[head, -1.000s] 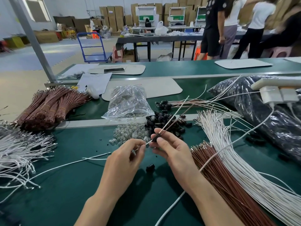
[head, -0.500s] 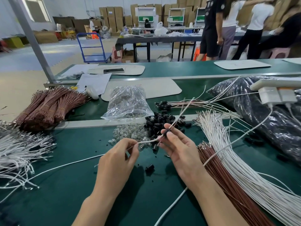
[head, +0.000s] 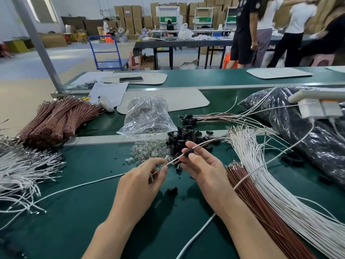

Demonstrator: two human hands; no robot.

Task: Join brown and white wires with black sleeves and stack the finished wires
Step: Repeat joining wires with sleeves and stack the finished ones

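Black sleeve [head: 188,152] farther along wires [head: 205,144]

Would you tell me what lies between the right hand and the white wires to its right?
Loose brown wires lie between the right hand and those white wires, seen in the head view.

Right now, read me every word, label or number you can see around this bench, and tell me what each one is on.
No text reads clearly.
Red marks on the grey mat: too small to read.
Print on the paper sheet: blurred.
Blue label on a cardboard box: too small.
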